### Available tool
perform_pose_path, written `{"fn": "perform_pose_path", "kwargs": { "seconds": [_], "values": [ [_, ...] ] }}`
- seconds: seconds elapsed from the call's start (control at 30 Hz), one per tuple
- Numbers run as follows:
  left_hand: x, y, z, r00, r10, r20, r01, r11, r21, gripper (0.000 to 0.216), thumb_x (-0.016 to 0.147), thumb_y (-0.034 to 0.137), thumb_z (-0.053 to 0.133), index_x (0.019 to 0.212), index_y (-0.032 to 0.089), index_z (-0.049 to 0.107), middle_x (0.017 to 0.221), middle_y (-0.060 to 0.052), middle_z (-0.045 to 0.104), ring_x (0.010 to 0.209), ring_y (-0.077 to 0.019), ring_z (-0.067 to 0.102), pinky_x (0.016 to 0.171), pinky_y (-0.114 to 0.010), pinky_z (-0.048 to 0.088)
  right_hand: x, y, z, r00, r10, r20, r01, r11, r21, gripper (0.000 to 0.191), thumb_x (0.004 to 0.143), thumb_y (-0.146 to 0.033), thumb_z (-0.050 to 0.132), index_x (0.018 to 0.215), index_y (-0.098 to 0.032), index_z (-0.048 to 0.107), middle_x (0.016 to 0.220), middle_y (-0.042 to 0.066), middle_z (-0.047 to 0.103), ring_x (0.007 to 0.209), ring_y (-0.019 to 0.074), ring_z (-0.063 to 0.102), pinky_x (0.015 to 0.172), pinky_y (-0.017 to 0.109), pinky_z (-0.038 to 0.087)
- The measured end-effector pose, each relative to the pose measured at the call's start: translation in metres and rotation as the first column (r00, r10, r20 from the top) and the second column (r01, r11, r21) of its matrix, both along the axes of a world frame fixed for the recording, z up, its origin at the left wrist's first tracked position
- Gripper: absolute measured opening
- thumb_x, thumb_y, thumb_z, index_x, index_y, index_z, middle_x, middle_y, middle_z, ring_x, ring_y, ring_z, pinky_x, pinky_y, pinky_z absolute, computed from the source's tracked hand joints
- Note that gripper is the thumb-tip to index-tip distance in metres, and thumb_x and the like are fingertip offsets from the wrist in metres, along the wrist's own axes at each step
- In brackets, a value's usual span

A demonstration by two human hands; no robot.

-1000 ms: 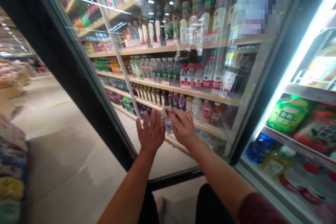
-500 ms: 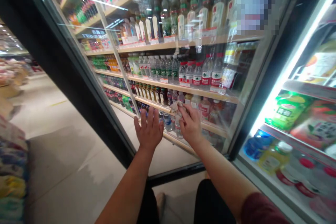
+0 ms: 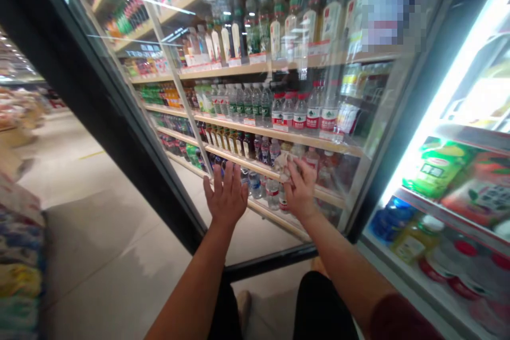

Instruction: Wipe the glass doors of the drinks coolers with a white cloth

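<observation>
pressing the smooth glass door (image 3: pixel 263 234), the left hand (image 3: pixel 227 202) lies spread flat. the right hand (image 3: pixel 302 194) pinches a crumpled pale rag (image 3: pixel 283 162) at its fingertips. the rag is bunched, with no clear long axis.

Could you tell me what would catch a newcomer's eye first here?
Centre: the left hand lies flat on the glass door, while the right hand presses a crumpled cloth against it. Rows of bottles fill the shelves behind the glass, and a bright light strip runs up the right side.
</observation>
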State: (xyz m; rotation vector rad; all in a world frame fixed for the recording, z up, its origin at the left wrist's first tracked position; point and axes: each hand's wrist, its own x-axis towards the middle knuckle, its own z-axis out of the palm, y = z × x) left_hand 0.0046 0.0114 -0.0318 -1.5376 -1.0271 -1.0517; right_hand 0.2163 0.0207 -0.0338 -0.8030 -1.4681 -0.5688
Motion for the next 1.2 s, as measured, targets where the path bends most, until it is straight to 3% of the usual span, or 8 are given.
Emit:
{"fn": "perform_pose_path", "kwargs": {
  "seconds": [0.13,0.33,0.4,0.57,0.63,0.87,1.1,1.2],
  "values": [
    [0.000,0.000,0.000,1.000,-0.004,0.006,0.004,1.000,-0.010,0.068,0.096,0.031,0.053,0.157,0.016,0.026,0.152,-0.016,0.043,0.152,-0.0267,0.017,0.125,-0.048,0.009,0.019,0.013,0.048,0.993,-0.048,-0.111,0.056,0.996,0.064,0.054,0.090,-0.012,0.046,0.143,-0.025,0.051,0.132,0.011,0.055,0.121,0.0238,0.053,0.103,0.044,0.045],
    [0.002,-0.002,-0.001,1.000,-0.019,0.021,0.019,1.000,-0.021,0.067,0.097,0.031,0.053,0.157,0.017,0.026,0.151,-0.015,0.044,0.151,-0.0269,0.018,0.125,-0.049,0.010,0.007,-0.001,-0.022,0.986,-0.106,-0.131,0.100,0.994,-0.049,0.052,0.091,-0.013,0.045,0.142,-0.021,0.050,0.127,0.016,0.055,0.116,0.0253,0.054,0.096,0.045,0.050],
    [0.001,-0.002,0.000,1.000,-0.023,0.013,0.023,1.000,-0.011,0.067,0.096,0.030,0.053,0.157,0.016,0.027,0.151,-0.015,0.045,0.152,-0.0265,0.017,0.125,-0.049,0.009,0.005,-0.004,-0.025,0.991,-0.090,-0.102,0.084,0.995,-0.061,0.050,0.090,-0.013,0.045,0.139,-0.021,0.054,0.125,0.015,0.056,0.114,0.0248,0.055,0.094,0.045,0.051],
    [0.002,-0.002,0.001,1.000,-0.005,0.002,0.005,1.000,0.007,0.067,0.096,0.030,0.052,0.156,0.013,0.028,0.150,-0.016,0.046,0.152,-0.0261,0.016,0.125,-0.048,0.010,0.026,0.013,0.044,0.986,-0.046,-0.158,0.049,0.999,0.014,0.050,0.089,-0.014,0.046,0.136,-0.023,0.058,0.129,0.012,0.056,0.120,0.0243,0.053,0.103,0.047,0.046],
    [0.003,-0.002,0.001,1.000,0.007,-0.004,-0.007,1.000,0.007,0.066,0.097,0.031,0.052,0.156,0.013,0.028,0.149,-0.016,0.047,0.152,-0.0264,0.017,0.125,-0.048,0.011,0.032,0.017,0.050,0.980,-0.054,-0.194,0.061,0.998,0.029,0.050,0.090,-0.016,0.047,0.139,-0.023,0.055,0.132,0.012,0.055,0.123,0.0250,0.052,0.106,0.048,0.044],
    [0.002,-0.002,0.000,1.000,0.010,-0.002,-0.010,1.000,0.003,0.067,0.096,0.030,0.053,0.156,0.014,0.027,0.149,-0.016,0.047,0.152,-0.0265,0.017,0.125,-0.049,0.011,0.009,-0.002,-0.040,0.983,-0.106,-0.151,0.098,0.993,-0.060,0.046,0.090,-0.014,0.048,0.136,-0.019,0.054,0.123,0.016,0.056,0.113,0.0262,0.055,0.096,0.047,0.049],
    [0.001,-0.001,-0.001,1.000,-0.007,0.007,0.007,1.000,-0.001,0.068,0.096,0.030,0.055,0.156,0.015,0.028,0.149,-0.016,0.047,0.151,-0.0268,0.017,0.125,-0.048,0.010,0.023,0.016,0.049,0.985,-0.025,-0.171,0.035,0.998,0.051,0.048,0.088,-0.015,0.046,0.134,-0.023,0.057,0.128,0.012,0.055,0.119,0.0243,0.053,0.105,0.048,0.043],
    [0.001,-0.001,-0.003,1.000,-0.005,0.017,0.005,1.000,-0.017,0.067,0.096,0.031,0.054,0.156,0.017,0.029,0.150,-0.015,0.045,0.151,-0.0271,0.019,0.125,-0.049,0.011,0.012,0.012,0.031,0.981,-0.070,-0.178,0.079,0.996,0.040,0.051,0.089,-0.015,0.045,0.139,-0.022,0.053,0.129,0.013,0.054,0.119,0.0253,0.052,0.104,0.049,0.043]
  ]
}}
